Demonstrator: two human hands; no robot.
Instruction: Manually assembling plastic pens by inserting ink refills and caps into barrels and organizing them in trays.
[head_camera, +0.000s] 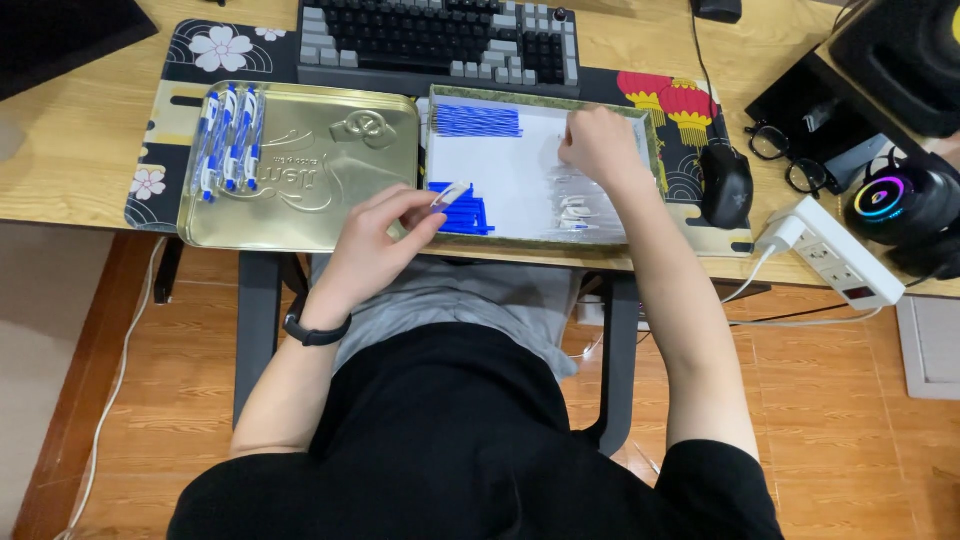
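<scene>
The left hand (385, 225) at frame centre pinches one small clear pen part (452, 193) over the edge between the gold tin lid (320, 190), bearing four assembled blue-and-white pens (228, 140), and the white-lined box (520, 160). The right hand (598, 145) is closed into the box's clear parts (578, 205); two blue refill piles (478, 120) lie left.

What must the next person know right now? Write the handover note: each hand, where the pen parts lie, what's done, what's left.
Left hand: pinches a small clear pen part over the tray's near edge.
Right hand: reaching into the clear parts at the right of the open tray.
Blue refills lie at the tray's back, more blue pieces at its front.
Done: a row of finished pens on the gold lid.
Left: the loose parts in the tray.
</scene>
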